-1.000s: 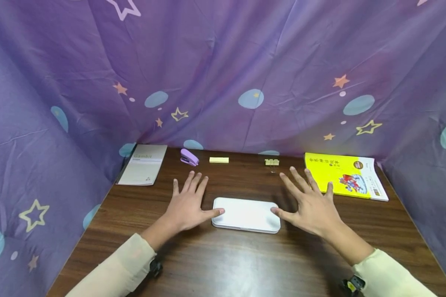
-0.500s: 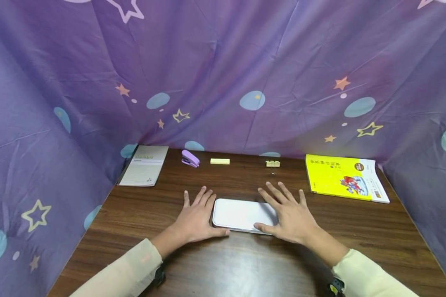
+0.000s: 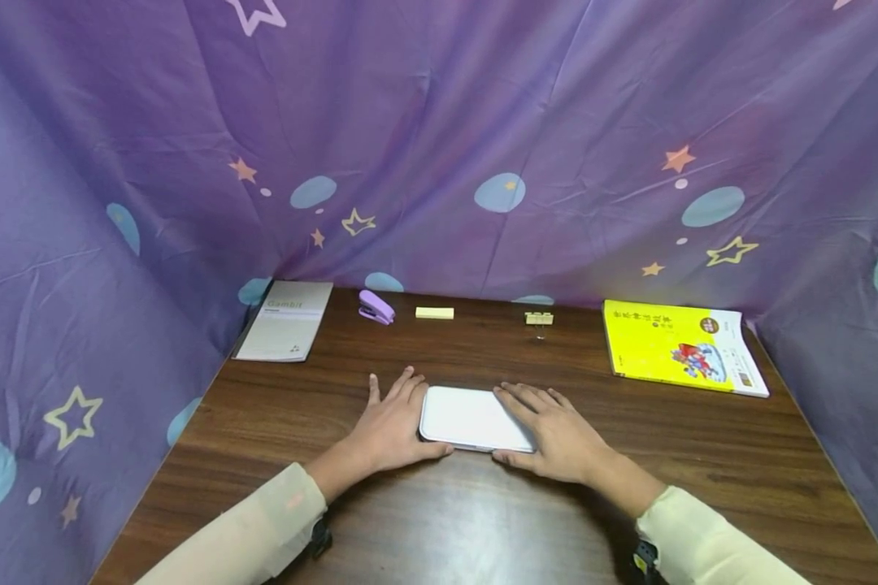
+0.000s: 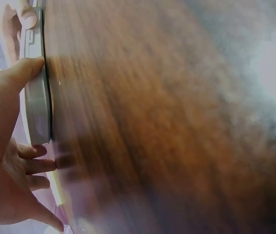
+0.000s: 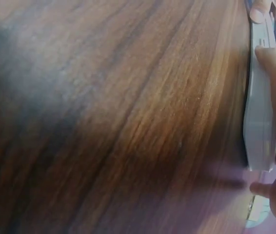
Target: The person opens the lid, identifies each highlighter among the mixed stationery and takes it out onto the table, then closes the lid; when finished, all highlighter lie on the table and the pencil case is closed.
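A flat white pencil case [image 3: 464, 416] with rounded corners lies on the wooden table in the head view. Its front side, with a small catch, shows in the left wrist view. My left hand [image 3: 391, 428] holds its left end, thumb on the front side, index finger by the end and the other fingers spread. Across the right end lies my right hand [image 3: 556, 435], gripping it with the thumb at the near edge and the fingers reaching over the top to the far edge. The right fingertips are partly hidden in the right wrist view.
Along the back of the table [image 3: 410, 528] lie a grey-white notebook [image 3: 284, 321], a purple stapler [image 3: 376, 308], a pale yellow block [image 3: 435, 313] and a yellow binder clip [image 3: 538, 319]. A yellow book [image 3: 666, 341] lies at the right. Purple curtains [image 3: 410, 146] enclose the table.
Both hands have come down around the case from spread positions above its ends. The right hand has moved left and its fingers have drawn together; both thumbs have shifted to the near edge.
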The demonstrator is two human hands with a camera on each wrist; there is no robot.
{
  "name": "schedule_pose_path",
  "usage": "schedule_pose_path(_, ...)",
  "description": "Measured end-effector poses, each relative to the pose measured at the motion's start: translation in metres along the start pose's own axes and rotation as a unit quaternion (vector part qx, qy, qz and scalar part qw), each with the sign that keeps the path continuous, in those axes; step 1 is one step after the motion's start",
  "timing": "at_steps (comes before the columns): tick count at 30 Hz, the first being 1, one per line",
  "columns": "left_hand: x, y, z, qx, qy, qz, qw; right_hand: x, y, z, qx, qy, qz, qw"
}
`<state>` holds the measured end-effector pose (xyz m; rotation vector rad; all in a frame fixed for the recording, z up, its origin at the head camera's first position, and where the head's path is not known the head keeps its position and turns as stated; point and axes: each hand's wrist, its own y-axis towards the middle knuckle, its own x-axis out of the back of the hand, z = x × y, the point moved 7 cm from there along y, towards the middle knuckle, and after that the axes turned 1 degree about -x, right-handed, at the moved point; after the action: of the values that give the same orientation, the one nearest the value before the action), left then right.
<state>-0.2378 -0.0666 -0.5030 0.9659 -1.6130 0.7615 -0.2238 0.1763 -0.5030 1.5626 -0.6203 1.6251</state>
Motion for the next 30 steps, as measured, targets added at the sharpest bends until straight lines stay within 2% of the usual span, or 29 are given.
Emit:
schedule_pose_path(9,-0.0025,-0.0005,-0.0005,0.002,-0.017,0.002,0.9999,-0.0010,0.0016,0.0010,0.018,0.021,-0.017,0.9995)
schedule_pose_path(14,-0.0008,0.0014,-0.0007,0.000,-0.011,0.006,0.9999,0.0018,0.0039,-0.0001,0.030,0.023,-0.031,0.9988)
schedule_pose_path(30,-0.0014,0.0023,-0.0037,-0.008,-0.001,0.012,0.9999,0.0037,0.0065,-0.0037,0.055,0.015,-0.032,0.9979)
